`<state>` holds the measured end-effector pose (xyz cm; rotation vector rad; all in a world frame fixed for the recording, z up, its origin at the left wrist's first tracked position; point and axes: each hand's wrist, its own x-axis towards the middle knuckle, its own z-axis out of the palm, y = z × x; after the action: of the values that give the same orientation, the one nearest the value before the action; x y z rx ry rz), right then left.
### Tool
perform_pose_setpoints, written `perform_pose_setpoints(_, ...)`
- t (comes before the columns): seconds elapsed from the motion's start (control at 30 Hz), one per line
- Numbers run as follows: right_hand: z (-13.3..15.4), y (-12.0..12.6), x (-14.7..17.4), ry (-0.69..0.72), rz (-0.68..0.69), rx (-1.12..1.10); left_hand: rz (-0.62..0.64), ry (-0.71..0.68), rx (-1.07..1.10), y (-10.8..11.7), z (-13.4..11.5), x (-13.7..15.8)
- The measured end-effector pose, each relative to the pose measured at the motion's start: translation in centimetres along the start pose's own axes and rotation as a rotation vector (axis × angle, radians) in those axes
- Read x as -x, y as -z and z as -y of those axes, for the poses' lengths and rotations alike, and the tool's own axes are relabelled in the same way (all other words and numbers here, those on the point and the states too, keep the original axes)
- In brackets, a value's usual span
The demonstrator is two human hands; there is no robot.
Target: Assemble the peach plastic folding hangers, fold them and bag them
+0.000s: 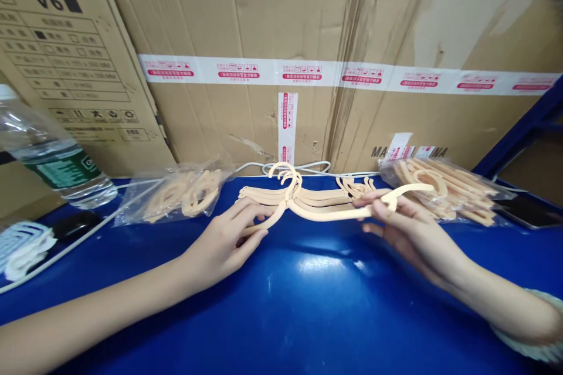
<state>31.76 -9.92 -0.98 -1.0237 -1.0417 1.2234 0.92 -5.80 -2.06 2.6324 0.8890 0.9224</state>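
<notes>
A peach-coloured plastic clothes hanger (328,214) is held up in front of me, its hook pointing upward. My left hand (235,234) pinches its left arm between thumb and fingers. At the other end, my right hand (407,220) grips the right arm. A curved peach piece (413,188) sticks out to the right from between those fingers; how it joins the hanger is hidden by the hand. Just behind the held one, several matching hangers (264,194) lie stacked together on the blue tabletop (308,304). Small curved hook pieces (358,186) lie at their right.
A clear bag of peach parts (189,193) lies at left, a fuller bag (453,187) at right beside a dark phone (532,215). A water bottle (57,158), a black object (77,225) and a white cable (88,233) are at left. Cardboard boxes (246,123) stand behind.
</notes>
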Motion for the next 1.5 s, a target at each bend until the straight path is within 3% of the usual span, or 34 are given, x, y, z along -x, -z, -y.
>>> perform_pose_setpoints(0.13, 2.5, 1.9, -1.1, 0.028, 0.001, 0.012, 0.009, -0.043, -0.071, 1.4, -0.6, -0.1)
perform_pose_setpoints(0.23, 3.8, 4.1, -2.2, 0.017, 0.08, 0.167, 0.082, -0.077, -0.086, 2.1, -0.7, 1.0)
perform_pose_setpoints(0.43, 4.4, 5.9, -2.9, 0.068, 0.534, 0.858, 0.14, -0.077, -0.084, 2.3, 0.5, 4.4)
perform_pose_setpoints(0.6, 3.4, 5.2, -3.0, 0.208, 0.693, 1.131, 0.133, -0.08, -0.068, 2.8, 1.4, 4.9)
perform_pose_setpoints(0.67, 2.9, 5.3, -3.2, 0.23, 0.713, 1.189, 0.116, -0.076, -0.084, 2.9, 1.7, 4.9)
perform_pose_setpoints(0.93, 3.0, 5.6, -3.0, 0.087, 0.704, 1.215, 0.065, -0.096, -0.157, 2.8, 1.9, 5.0)
perform_pose_setpoints(1.5, 2.7, 4.8, -2.0, 0.243, 0.623, 1.354, 0.041, -0.13, -0.251, 2.7, 2.3, 5.3)
